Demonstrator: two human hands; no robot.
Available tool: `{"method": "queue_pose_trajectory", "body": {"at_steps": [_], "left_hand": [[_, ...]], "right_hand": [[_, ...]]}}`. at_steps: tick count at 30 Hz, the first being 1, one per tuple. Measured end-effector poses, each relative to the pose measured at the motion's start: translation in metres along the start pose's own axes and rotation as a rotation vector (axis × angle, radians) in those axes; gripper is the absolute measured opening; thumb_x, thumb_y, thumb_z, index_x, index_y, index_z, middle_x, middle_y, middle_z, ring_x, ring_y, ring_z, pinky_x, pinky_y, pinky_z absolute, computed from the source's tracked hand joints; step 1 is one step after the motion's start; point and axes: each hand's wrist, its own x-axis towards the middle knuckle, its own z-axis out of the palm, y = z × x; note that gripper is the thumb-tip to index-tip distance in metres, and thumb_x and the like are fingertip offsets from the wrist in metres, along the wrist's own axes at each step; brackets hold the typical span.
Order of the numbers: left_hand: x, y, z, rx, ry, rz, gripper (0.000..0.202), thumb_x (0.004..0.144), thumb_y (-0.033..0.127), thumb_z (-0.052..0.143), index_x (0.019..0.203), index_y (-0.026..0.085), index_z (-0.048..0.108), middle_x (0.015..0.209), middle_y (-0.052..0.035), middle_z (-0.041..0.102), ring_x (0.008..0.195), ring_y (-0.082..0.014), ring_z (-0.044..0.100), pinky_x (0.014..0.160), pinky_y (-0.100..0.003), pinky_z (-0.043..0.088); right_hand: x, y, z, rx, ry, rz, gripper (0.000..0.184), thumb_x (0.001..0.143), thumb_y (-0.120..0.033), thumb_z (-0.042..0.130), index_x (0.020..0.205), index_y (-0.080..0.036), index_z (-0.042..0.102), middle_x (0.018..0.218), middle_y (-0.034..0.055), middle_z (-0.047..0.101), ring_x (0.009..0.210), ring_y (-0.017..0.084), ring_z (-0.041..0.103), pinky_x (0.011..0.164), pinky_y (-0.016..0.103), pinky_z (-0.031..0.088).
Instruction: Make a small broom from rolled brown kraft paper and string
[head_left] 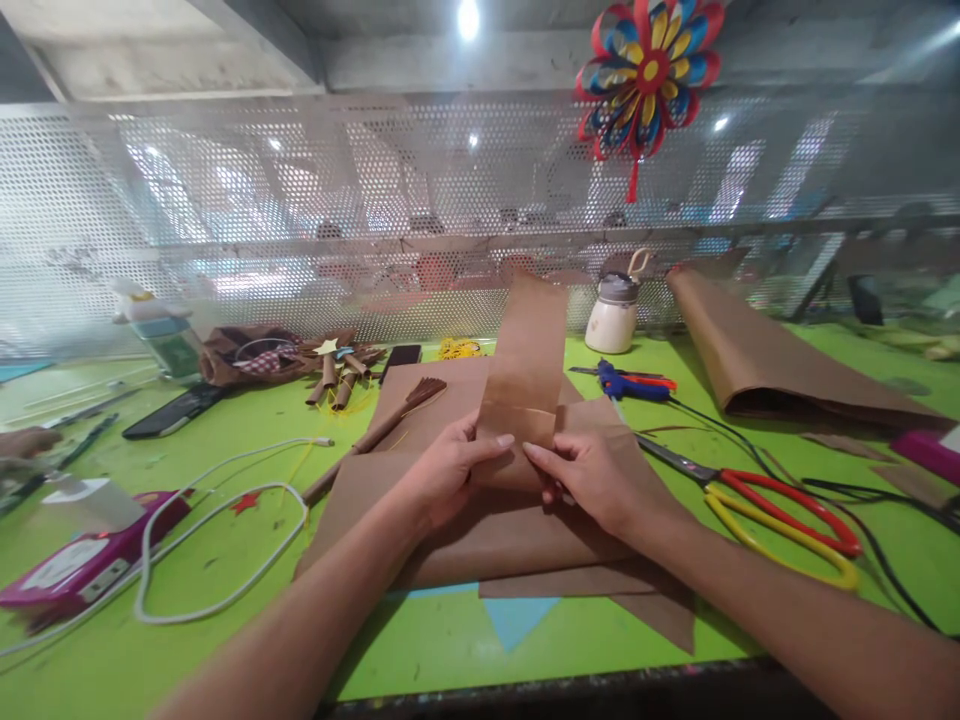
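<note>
The left hand (450, 470) and right hand (592, 475) each pinch the folded lower edge of a brown paper strip (529, 350), held upright above the brown sheets (480, 545) at the middle of the green table (225, 640), seemingly to keep its crease tight, with scissors (780, 510) near on the right.

1. The left hand (450, 470) reaches in from the lower left, forearm bare, thumb and fingers pinched together.
2. The right hand (592, 478) mirrors it from the lower right, fingertips pinched, just beside the other's.
</note>
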Motion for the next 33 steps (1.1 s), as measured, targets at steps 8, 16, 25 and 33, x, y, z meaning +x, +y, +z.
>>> {"method": "queue_pose_trajectory", "body": {"at_steps": [8, 16, 25, 33], "left_hand": [[-0.0017, -0.0007, 0.0013, 0.000, -0.112, 0.000, 0.052, 0.069, 0.011, 0.066, 0.120, 0.015, 0.055, 0.108, -0.0162, 0.066, 0.090, -0.0307, 0.066, 0.088, -0.048, 0.046], [0.0017, -0.0056, 0.0012, -0.023, -0.066, -0.002, 0.047, 0.077, 0.013, 0.061, 0.123, 0.015, 0.053, 0.106, -0.0149, 0.067, 0.093, -0.0279, 0.065, 0.084, -0.041, 0.048], [0.0019, -0.0082, -0.0027, -0.040, -0.034, 0.009, 0.040, 0.082, 0.020, 0.060, 0.121, 0.015, 0.054, 0.110, -0.0149, 0.065, 0.098, -0.0269, 0.063, 0.085, -0.038, 0.048], [0.0015, -0.0081, -0.0074, -0.064, 0.031, -0.015, 0.043, 0.082, 0.024, 0.061, 0.124, 0.019, 0.053, 0.113, -0.0125, 0.065, 0.098, -0.0249, 0.063, 0.086, -0.037, 0.048]], "right_hand": [[0.0018, -0.0006, 0.0008, 0.089, 0.010, 0.041, 0.034, 0.076, -0.048, 0.060, 0.065, -0.015, 0.059, 0.042, -0.0034, 0.053, 0.036, 0.008, 0.047, 0.036, 0.018, 0.033], [0.0007, -0.0059, 0.0007, 0.142, 0.003, 0.047, 0.039, 0.074, -0.049, 0.063, 0.055, -0.016, 0.051, 0.040, -0.0038, 0.051, 0.036, 0.008, 0.045, 0.037, 0.019, 0.036], [0.0015, -0.0029, 0.0006, 0.022, 0.048, 0.016, 0.040, 0.079, -0.050, 0.056, 0.056, -0.018, 0.051, 0.038, -0.0038, 0.050, 0.036, 0.010, 0.048, 0.037, 0.020, 0.033], [0.0046, -0.0038, 0.0028, 0.171, 0.144, -0.099, 0.026, 0.074, -0.045, 0.065, 0.080, -0.021, 0.057, 0.065, -0.0018, 0.062, 0.052, 0.013, 0.055, 0.047, 0.023, 0.042]]}}
